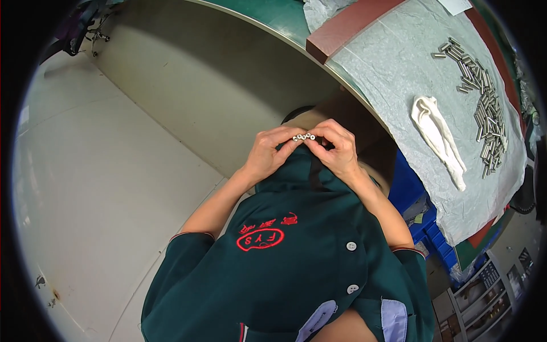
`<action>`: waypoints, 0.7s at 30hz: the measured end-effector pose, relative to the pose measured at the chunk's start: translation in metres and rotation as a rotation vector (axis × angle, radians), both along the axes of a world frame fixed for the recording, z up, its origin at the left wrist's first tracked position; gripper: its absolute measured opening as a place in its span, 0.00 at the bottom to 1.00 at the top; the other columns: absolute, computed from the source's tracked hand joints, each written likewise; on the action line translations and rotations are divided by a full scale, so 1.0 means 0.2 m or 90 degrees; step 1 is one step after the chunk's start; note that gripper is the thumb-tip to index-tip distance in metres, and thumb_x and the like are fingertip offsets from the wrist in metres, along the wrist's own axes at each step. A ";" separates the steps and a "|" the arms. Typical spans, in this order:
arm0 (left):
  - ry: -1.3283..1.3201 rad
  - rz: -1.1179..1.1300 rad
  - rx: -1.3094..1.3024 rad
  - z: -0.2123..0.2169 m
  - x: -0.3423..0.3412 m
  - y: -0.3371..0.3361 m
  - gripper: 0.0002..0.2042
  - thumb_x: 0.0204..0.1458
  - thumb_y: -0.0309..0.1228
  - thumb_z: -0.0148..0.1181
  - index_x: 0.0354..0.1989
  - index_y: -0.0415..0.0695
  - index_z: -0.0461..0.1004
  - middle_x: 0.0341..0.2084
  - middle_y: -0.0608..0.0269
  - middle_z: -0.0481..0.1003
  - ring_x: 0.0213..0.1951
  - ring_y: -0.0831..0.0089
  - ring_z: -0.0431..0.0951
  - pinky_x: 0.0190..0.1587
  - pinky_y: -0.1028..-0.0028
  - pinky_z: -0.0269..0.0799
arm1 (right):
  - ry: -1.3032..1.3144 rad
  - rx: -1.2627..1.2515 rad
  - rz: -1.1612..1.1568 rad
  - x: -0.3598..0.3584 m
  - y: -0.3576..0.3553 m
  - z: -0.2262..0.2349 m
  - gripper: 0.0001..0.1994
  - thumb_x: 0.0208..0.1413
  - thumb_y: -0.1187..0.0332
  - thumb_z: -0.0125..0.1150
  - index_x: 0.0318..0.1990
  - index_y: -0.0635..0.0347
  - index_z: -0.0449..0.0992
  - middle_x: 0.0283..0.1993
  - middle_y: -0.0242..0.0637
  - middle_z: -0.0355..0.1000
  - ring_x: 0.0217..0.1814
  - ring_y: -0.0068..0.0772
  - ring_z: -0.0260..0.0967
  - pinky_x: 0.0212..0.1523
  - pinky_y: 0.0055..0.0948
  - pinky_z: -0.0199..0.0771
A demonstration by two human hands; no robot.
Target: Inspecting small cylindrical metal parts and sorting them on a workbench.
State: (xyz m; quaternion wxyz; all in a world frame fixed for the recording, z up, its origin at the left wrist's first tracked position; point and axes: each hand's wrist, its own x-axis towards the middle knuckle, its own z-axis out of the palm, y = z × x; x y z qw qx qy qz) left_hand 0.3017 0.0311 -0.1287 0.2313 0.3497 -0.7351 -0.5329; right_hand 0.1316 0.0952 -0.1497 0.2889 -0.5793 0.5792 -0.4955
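Observation:
Several small metal cylinders [304, 137], shiny with round ends that show a dark centre, sit side by side in a short row in front of me. My left hand [270, 151] pinches one end of the row between thumb and fingertips. At the other end, my right hand [337, 149] pinches the row the same way, so the cylinders span both hands' fingertips. Both hands are held over my lap, off the table. The cylinders' far ends are hidden.
To the right, a table covered with white paper [376, 62] bears a loose pile of metal cylinders [484, 108] and a crumpled white cloth [439, 142]. A brown-red bar [347, 28] lies along its edge. Blue bins [421, 211] stand below, and an office chair's base [98, 35] is far left.

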 end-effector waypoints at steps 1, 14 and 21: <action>0.002 0.001 0.000 0.00 0.00 0.00 0.08 0.50 0.22 0.59 0.38 0.37 0.77 0.33 0.55 0.78 0.34 0.63 0.79 0.37 0.72 0.74 | 0.002 0.000 0.001 0.00 0.00 0.00 0.07 0.40 0.77 0.68 0.29 0.62 0.77 0.27 0.33 0.70 0.20 0.25 0.64 0.19 0.23 0.63; 0.035 -0.031 0.020 -0.01 0.02 0.00 0.08 0.50 0.22 0.58 0.39 0.36 0.76 0.33 0.55 0.78 0.35 0.65 0.78 0.38 0.72 0.73 | 0.027 -0.017 -0.006 0.01 0.01 0.01 0.08 0.38 0.77 0.69 0.26 0.63 0.75 0.25 0.34 0.68 0.20 0.28 0.64 0.18 0.25 0.63; 0.061 -0.055 -0.002 -0.02 0.02 -0.01 0.09 0.50 0.19 0.57 0.40 0.36 0.76 0.35 0.56 0.78 0.37 0.66 0.78 0.41 0.72 0.73 | 0.069 -0.101 -0.016 0.01 0.01 0.00 0.09 0.36 0.77 0.69 0.26 0.62 0.74 0.24 0.36 0.68 0.24 0.35 0.67 0.22 0.29 0.66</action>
